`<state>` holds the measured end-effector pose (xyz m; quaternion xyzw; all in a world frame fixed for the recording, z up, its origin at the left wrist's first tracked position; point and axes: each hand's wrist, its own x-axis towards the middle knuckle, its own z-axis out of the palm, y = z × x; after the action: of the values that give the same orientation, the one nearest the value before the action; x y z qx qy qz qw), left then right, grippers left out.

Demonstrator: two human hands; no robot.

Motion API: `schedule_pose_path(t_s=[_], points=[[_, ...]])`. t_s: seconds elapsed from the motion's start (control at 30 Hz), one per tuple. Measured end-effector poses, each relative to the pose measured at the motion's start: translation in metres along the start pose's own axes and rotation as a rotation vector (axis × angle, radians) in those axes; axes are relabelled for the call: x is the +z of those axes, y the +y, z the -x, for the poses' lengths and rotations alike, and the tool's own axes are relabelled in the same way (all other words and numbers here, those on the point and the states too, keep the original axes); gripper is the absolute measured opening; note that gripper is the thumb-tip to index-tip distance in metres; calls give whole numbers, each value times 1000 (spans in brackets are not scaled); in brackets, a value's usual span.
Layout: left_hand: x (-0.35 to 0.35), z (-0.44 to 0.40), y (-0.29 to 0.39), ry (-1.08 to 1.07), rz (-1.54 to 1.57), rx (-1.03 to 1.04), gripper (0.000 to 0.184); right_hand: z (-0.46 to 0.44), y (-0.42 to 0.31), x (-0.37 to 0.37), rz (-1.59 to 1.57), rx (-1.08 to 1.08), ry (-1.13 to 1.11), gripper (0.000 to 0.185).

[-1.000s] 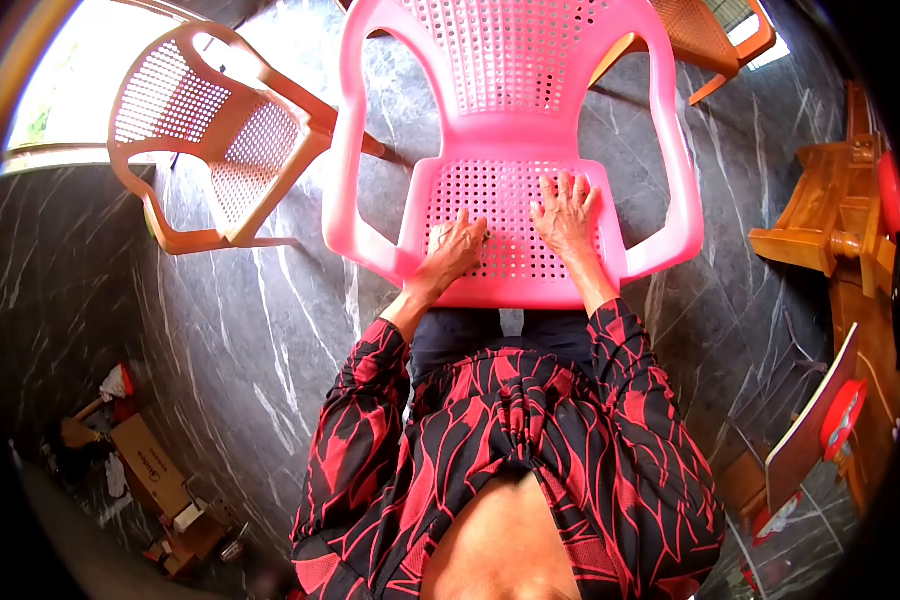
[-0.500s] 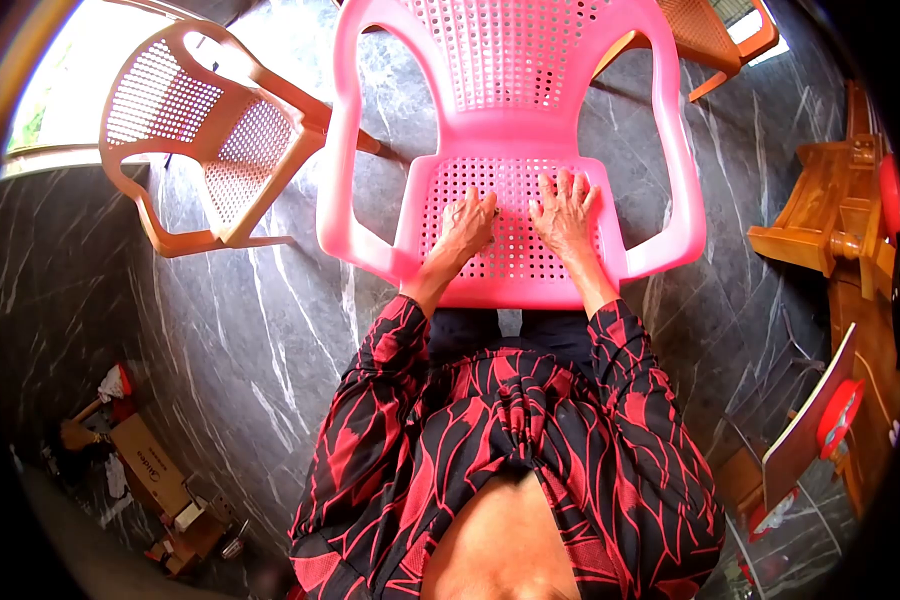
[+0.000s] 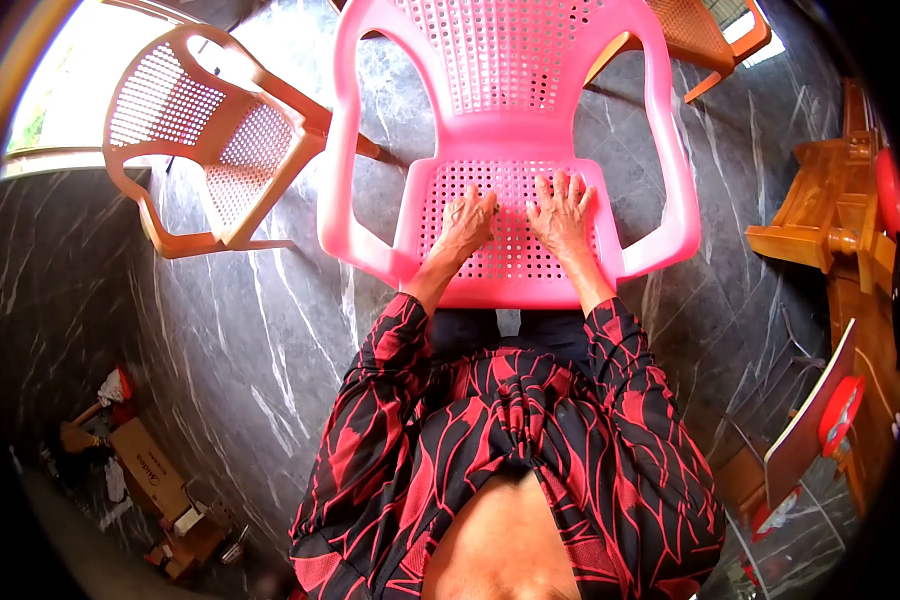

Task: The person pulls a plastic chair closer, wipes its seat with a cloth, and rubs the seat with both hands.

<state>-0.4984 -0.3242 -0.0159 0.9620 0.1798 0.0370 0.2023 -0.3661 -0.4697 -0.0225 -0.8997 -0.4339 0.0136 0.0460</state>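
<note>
A pink plastic armchair (image 3: pixel 505 135) with a perforated seat and back stands in front of me, facing me. My left hand (image 3: pixel 466 220) rests on the left part of the seat, its fingers curled in and close together. Whatever may be under those fingers is hidden; a small dark spot shows at their inner edge. To its right, my right hand (image 3: pixel 562 216) lies palm down on the seat with fingers spread and holds nothing. Both wrists come over the seat's front edge from patterned red and black sleeves.
An orange-brown plastic chair (image 3: pixel 225 150) stands at the left, and another brown chair (image 3: pixel 700 40) is at the upper right. Wooden furniture (image 3: pixel 820 215) lines the right side. A cardboard box (image 3: pixel 150 465) sits among clutter at lower left. The floor (image 3: pixel 280 350) is dark, veined tile.
</note>
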Motion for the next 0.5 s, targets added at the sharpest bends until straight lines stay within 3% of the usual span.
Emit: schedule_pose_path(t_s=[0.5], points=[[-27, 60, 6, -119, 88, 105, 15, 0, 2, 1, -31, 0, -32, 57]])
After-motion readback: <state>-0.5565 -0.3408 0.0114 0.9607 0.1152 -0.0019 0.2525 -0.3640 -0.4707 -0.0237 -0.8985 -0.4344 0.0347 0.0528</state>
